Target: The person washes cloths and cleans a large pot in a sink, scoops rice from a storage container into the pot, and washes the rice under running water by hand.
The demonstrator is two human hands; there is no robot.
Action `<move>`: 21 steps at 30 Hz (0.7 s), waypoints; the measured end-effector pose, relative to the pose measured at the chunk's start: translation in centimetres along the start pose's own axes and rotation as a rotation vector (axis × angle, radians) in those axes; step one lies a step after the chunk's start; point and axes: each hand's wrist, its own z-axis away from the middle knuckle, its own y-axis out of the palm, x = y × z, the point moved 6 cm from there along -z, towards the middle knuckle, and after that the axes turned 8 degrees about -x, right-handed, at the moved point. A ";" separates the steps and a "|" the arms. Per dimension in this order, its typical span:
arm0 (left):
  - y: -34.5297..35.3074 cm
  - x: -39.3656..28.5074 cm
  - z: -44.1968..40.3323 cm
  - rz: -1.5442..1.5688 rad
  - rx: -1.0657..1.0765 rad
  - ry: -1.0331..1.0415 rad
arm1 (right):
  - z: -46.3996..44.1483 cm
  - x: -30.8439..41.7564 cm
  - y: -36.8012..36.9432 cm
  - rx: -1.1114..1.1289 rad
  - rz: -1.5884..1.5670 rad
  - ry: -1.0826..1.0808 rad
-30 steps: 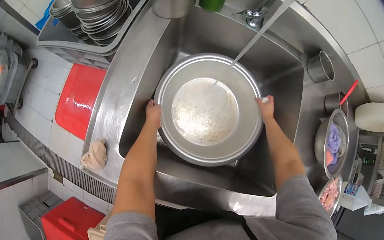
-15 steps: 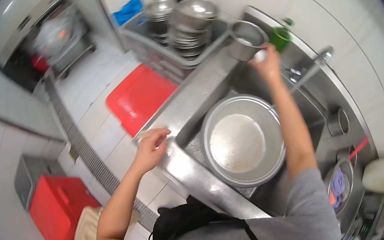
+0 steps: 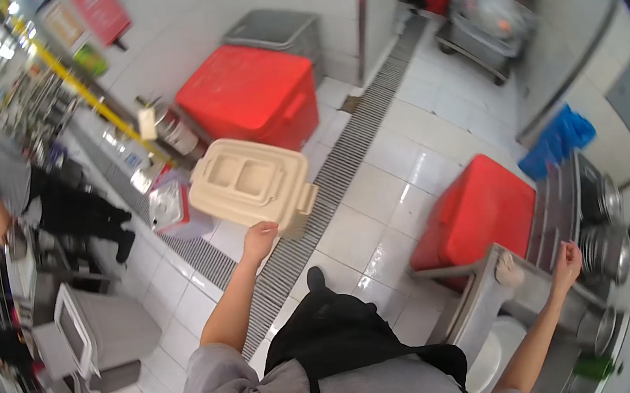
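My left hand (image 3: 260,241) is nearest the beige lidded bin (image 3: 251,179), at its lower edge, with fingers bent together; what they hold, if anything, is too small to make out. Over the sink's edge at the right is my right hand (image 3: 567,263), fingers curled, between a crumpled cloth (image 3: 509,269) and the stacked metal bowls (image 3: 605,250). Whether it holds anything cannot be made out. The large round pot (image 3: 495,356) sits in the sink, partly hidden by my right arm.
Red boxes stand at the upper middle (image 3: 250,94) and right (image 3: 484,210). A drain grate (image 3: 345,184) crosses the tiled floor. At the left are a person in grey (image 3: 2,174) and a grey bin (image 3: 109,327). A loaded cart (image 3: 488,30) stands at the upper right.
The view has swung left, away from the sink. Both hands have left the pot's rim. A small white thing seen at my right hand by the metal pot half a second ago no longer shows there.
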 end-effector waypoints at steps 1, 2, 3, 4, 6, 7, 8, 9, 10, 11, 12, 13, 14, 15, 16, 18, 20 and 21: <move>-1.1 1.7 0.0 0.023 -0.032 -0.052 | 0.0 3.1 2.5 0.045 -0.090 -0.015; -1.9 3.3 0.0 0.047 -0.059 -0.103 | 0.3 6.5 5.4 0.091 -0.175 -0.028; -2.7 4.8 0.3 0.071 -0.086 -0.154 | 0.7 9.7 8.1 0.140 -0.258 -0.040; -3.4 6.3 0.5 0.108 -0.110 -0.222 | 1.7 13.0 11.3 0.235 -0.270 -0.137; -4.9 9.3 0.3 0.187 -0.163 -0.350 | 5.5 19.4 18.6 0.448 -0.309 -0.214; -5.5 11.4 0.3 0.181 -0.170 -0.401 | 8.5 23.0 22.1 0.506 -0.437 -0.278; -7.1 14.7 -0.4 0.188 -0.201 -0.460 | 15.3 27.2 30.0 0.825 -0.317 -0.183; -7.8 16.6 -0.7 0.182 -0.205 -0.498 | 18.9 31.8 31.8 0.925 -0.369 -0.246; -9.2 17.7 -1.3 0.203 -0.246 -0.533 | 23.4 33.2 36.3 1.111 -0.462 -0.165; -10.5 18.8 -1.4 0.225 -0.287 -0.573 | 27.4 36.1 38.7 1.190 -0.586 -0.135; -11.7 19.9 -1.5 0.246 -0.329 -0.614 | 30.8 39.1 40.5 1.306 -0.578 -0.005; -12.9 21.5 -1.7 0.251 -0.380 -0.609 | 33.9 41.8 42.3 1.424 -0.565 0.130; -14.2 23.5 -1.9 0.249 -0.430 -0.604 | 36.2 43.9 44.3 1.431 -0.543 0.155; -15.8 24.9 -2.0 0.240 -0.480 -0.594 | 38.8 45.7 46.4 1.436 -0.525 0.185; -17.5 24.8 -1.9 0.220 -0.488 -0.629 | 41.4 47.4 49.0 1.435 -0.510 0.217; -19.9 26.5 -1.3 0.183 -0.551 -0.615 | 46.7 48.5 55.4 1.373 -0.490 0.342; -21.9 27.9 -0.6 0.098 -0.612 -0.610 | 49.4 49.8 59.1 1.385 -0.427 0.497; -22.8 28.1 0.2 0.078 -0.637 -0.636 | 50.6 50.6 60.4 1.431 -0.373 0.582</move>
